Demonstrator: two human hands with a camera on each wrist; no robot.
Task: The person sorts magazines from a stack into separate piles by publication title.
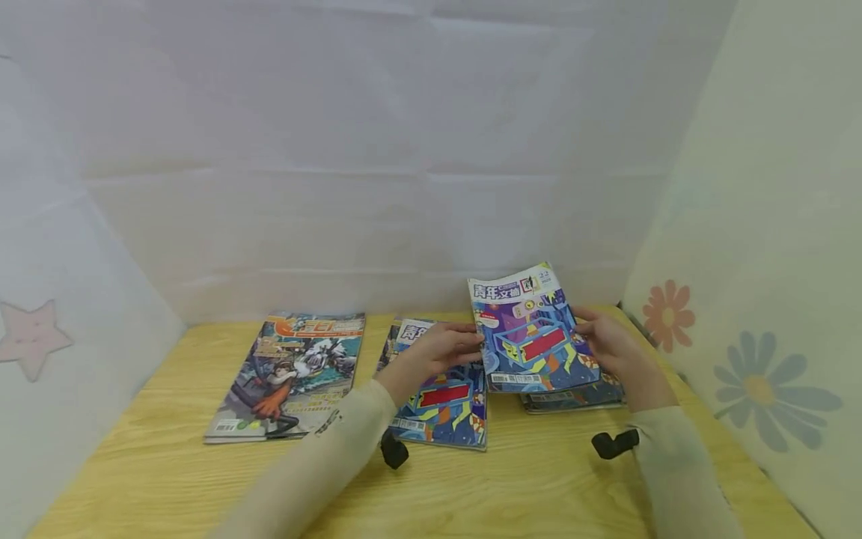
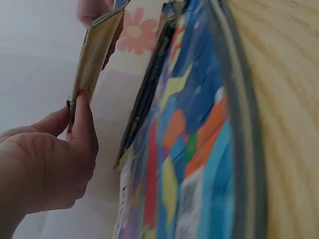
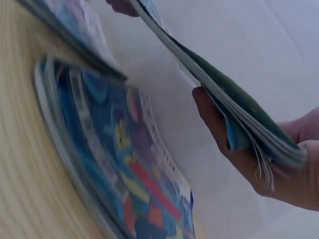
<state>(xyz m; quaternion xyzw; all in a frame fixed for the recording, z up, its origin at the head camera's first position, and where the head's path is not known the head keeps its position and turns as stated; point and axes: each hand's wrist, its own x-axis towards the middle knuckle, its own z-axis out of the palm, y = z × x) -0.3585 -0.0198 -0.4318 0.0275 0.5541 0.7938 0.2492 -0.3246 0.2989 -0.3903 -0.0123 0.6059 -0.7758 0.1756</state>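
Both hands hold a magazine (image 1: pixel 532 329) with a purple and blue cartoon cover, raised and tilted over the table. My left hand (image 1: pixel 447 348) pinches its left edge; in the left wrist view that hand (image 2: pixel 50 169) has thumb and fingers on either side of the pages. At the right edge, my right hand (image 1: pixel 606 340) grips it, and the right wrist view shows fingers under the magazine (image 3: pixel 224 94) and loose threads hanging from its edge. Below the left forearm lies a pile with a matching cover (image 1: pixel 438 419). Another pile (image 1: pixel 579 398) lies partly hidden beneath the raised magazine.
A magazine with a fantasy-figure cover (image 1: pixel 296 374) lies at the left of the yellow wood-grain table (image 1: pixel 155 449). White cloth (image 1: pixel 404 150) rises behind the table, and side panels with a star and flowers stand left and right.
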